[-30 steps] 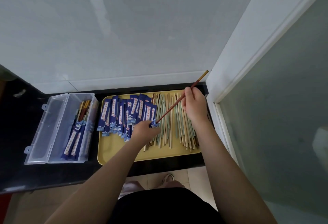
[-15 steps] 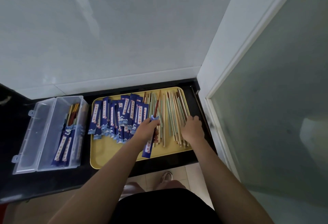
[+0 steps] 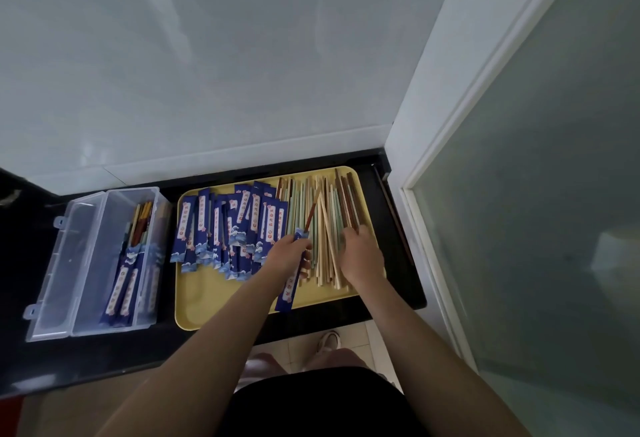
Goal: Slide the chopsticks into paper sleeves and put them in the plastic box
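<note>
Left hand (image 3: pixel 289 256) grips a blue paper sleeve (image 3: pixel 290 284) with a dark red chopstick (image 3: pixel 310 216) in its mouth; right hand (image 3: pixel 360 256) lies relaxed on the loose chopsticks (image 3: pixel 329 228), holding nothing.
Sleeve over yellow tray (image 3: pixel 207 294) on black surface; likely thin, crushable, best pinched near the opening. Chopstick stiff, light, probably slick. Plastic box (image 3: pixel 93 263) left, some sleeved pairs inside.

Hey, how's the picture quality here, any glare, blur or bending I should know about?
Head view: soft window reflections glare across the glossy white wall; wide-angle bending curves the door frame and counter edges; the right hand over the loose chopsticks is slightly motion-blurred; print on the blue sleeves is too soft to read.
</note>
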The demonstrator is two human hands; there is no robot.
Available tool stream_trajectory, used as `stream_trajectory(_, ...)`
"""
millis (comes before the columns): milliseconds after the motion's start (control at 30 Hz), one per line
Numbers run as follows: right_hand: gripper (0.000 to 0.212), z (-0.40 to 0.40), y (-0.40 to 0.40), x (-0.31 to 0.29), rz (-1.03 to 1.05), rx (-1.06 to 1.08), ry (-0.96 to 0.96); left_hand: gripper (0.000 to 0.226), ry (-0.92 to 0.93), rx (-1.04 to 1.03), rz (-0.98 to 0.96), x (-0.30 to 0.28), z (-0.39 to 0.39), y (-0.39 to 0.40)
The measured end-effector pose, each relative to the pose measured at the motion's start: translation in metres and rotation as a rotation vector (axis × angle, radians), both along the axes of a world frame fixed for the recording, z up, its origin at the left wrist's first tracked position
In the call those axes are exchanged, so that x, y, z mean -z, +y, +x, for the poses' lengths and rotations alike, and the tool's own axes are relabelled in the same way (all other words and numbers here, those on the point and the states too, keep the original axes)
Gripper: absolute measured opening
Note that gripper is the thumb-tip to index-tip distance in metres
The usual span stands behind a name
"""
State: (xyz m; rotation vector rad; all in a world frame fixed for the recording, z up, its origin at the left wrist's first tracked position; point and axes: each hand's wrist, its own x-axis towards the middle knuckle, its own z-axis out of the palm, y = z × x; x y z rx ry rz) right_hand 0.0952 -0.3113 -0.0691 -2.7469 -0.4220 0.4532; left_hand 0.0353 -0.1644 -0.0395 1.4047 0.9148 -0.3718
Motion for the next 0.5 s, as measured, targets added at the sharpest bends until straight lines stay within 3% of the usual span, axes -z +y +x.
stream_trajectory(233, 0.018, 0.017, -0.012, -0.002, 0.022, 0.136, 0.034, 0.017, 0.049, 0.095, 0.1, 0.007, 0.005, -0.004)
stream_trajectory(500, 0.019, 0.024, -0.014, -0.002, 0.116, 0.028, 0.176, 0.017, 0.08, 0.139, 0.111, 0.008, 0.007, -0.003)
